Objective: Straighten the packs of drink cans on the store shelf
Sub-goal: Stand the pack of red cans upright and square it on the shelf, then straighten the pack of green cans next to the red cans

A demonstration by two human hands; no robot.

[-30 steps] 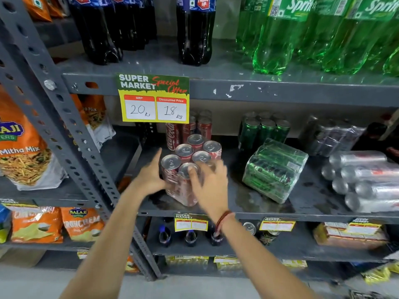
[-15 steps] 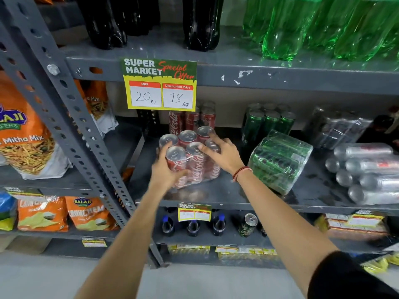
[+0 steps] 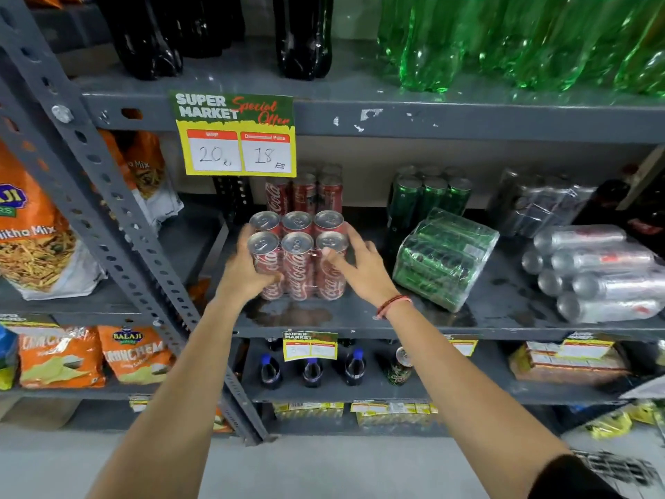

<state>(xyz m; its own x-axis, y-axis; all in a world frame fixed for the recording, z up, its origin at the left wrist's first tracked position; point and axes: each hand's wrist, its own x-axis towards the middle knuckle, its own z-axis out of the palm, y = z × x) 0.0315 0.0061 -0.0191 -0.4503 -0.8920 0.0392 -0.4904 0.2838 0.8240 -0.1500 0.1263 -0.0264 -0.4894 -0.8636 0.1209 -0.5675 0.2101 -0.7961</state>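
A shrink-wrapped pack of red cola cans stands upright and square on the grey middle shelf. My left hand grips its left side and my right hand holds its right side, thumb on the front right can. Behind it stands another red can pack. To the right, a pack of green cans lies tilted on its side. A silver can pack lies on its side at the far right.
An upright green can pack and a dark wrapped pack stand at the back. A price sign hangs from the upper shelf with large bottles. A slanted steel upright stands left, with snack bags beyond.
The red cola pack has turned from askew to square with the shelf front. Both hands have stayed on its sides while turning it.
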